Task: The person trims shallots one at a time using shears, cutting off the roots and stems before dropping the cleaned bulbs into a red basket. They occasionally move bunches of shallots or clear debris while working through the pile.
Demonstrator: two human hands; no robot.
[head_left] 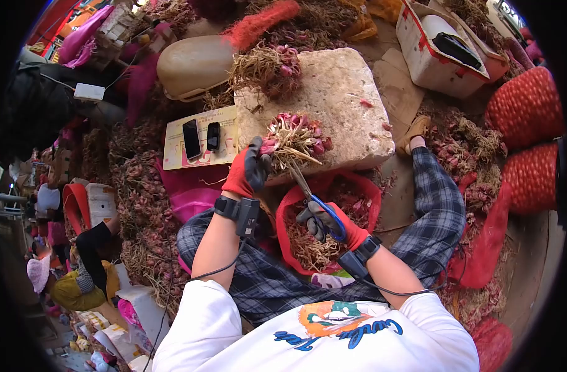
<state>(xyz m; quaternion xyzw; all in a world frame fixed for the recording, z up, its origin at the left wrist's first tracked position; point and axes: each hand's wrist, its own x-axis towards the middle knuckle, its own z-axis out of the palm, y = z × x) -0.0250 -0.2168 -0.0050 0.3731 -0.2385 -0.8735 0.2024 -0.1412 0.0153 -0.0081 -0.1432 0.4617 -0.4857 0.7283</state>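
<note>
Clenched in the left hand [249, 170], shallots [294, 139] lay at the stone block's [342, 102] edge; scissors [307, 188] were gripped by the right hand [330, 223] below.

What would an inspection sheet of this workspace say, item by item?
Surface: pale rough stone block, another bunch at its far edge.
Work things: shallot bunch on the block's near edge; scissors, blades at its stalks; red basket of trimmings below.
Clutter: two phones on a card; loose shallots all around.
Hands: left hand, gloved, grips the shallot bunch; right hand, gloved, holds the scissors.
Cables: a black cable runs from each wrist unit.
Surroundings: white box, red mesh sacks, another person at left.
</note>
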